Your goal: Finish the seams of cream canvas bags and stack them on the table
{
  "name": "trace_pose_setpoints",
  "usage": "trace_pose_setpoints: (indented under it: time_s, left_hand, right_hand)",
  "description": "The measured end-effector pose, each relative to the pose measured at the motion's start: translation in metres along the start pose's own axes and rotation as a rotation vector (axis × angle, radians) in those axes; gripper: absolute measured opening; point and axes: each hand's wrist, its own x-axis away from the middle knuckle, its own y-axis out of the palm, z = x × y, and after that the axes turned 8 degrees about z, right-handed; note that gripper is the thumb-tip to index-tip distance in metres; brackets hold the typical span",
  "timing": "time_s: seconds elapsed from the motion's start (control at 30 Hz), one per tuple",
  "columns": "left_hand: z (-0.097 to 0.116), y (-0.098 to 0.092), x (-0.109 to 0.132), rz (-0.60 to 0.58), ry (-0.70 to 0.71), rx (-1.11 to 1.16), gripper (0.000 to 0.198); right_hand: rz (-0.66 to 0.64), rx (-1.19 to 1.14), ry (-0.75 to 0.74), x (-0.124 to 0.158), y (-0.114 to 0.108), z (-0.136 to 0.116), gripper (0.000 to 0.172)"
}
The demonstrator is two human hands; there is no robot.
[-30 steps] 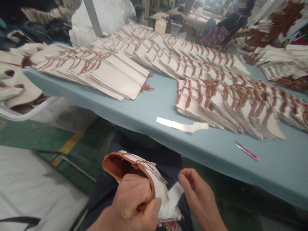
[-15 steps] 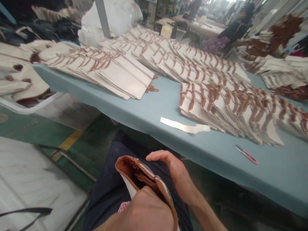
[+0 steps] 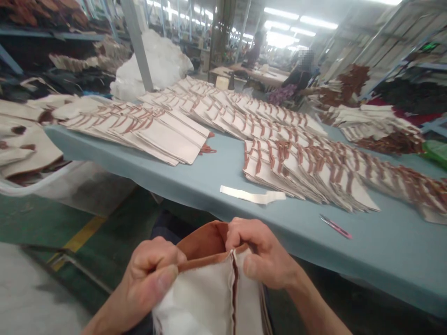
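Low in front of me is a cream sewn piece point(image 3: 199, 298) with a brown inner side, its mouth spread and facing up. A dark brown seam runs down its cream face. On the left of the rim, my left hand point(image 3: 152, 274) is closed with thumb outside and fingers over the edge. My right hand point(image 3: 260, 253) pinches the rim right of the seam, its fingers partly inside the mouth. More layered edges show at the piece's lower right.
A blue-covered table point(image 3: 195, 186) bears rows of cream-and-brown pieces point(image 3: 293, 167) and a left stack point(image 3: 174, 135). Near its front edge lie a pale strip point(image 3: 251, 195) and pink-handled snips point(image 3: 335, 226). A filled white bin point(image 3: 84, 186) stands left. A person point(image 3: 296, 77) is farther back.
My left hand has come out of the piece's mouth onto its rim. My right hand, open and apart before, now grips the rim. The piece has turned, showing its seam; the view has tilted up.
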Motion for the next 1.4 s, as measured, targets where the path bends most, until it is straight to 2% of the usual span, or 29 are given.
trace_pose_setpoints:
  time_s: [0.07,0.1,0.2,0.3,0.43,0.5,0.67,0.8,0.9,1.1,1.4]
  left_hand:
    - [-0.003,0.000,-0.012,-0.215,-0.009,0.068,0.064]
    - [-0.004,0.000,-0.018,-0.286,-0.015,0.081,0.062]
    - [-0.009,-0.001,-0.035,-0.363,-0.008,0.044,0.054]
    - [-0.012,-0.004,-0.049,-0.504,0.015,0.025,0.043]
    - [-0.006,-0.002,-0.065,-0.646,-0.010,-0.021,0.031]
    - [0.001,0.003,-0.073,-0.675,0.043,-0.072,0.027]
    - [0.029,0.022,-0.083,-0.701,0.246,-0.172,0.008]
    - [0.048,0.035,-0.082,-0.726,0.220,-0.200,0.023]
    - [0.055,0.044,-0.081,-0.763,0.169,-0.182,0.022]
    - [0.043,0.054,-0.080,-0.815,0.067,-0.021,0.016]
    - [0.022,0.048,-0.076,-0.868,-0.041,0.004,0.013]
  right_hand:
    - [-0.003,-0.047,0.036,-0.001,-0.004,-0.005,0.070]
    - [-0.006,-0.066,0.061,-0.002,-0.006,-0.007,0.070]
    - [0.002,-0.080,0.110,-0.005,-0.013,-0.008,0.064]
    - [0.027,-0.085,0.117,-0.006,-0.019,-0.007,0.058]
    - [0.022,-0.126,0.205,-0.007,-0.023,-0.006,0.059]
    - [0.016,-0.131,0.222,-0.009,-0.024,-0.005,0.060]
    - [0.040,-0.050,0.143,-0.013,-0.024,-0.004,0.060]
    - [0.075,0.019,0.103,-0.012,-0.024,0.000,0.060]
    - [0.087,0.053,0.111,-0.007,-0.022,0.008,0.060]
    - [0.086,0.065,0.163,0.002,-0.018,0.023,0.059]
    - [0.060,0.010,0.208,0.006,-0.017,0.034,0.047]
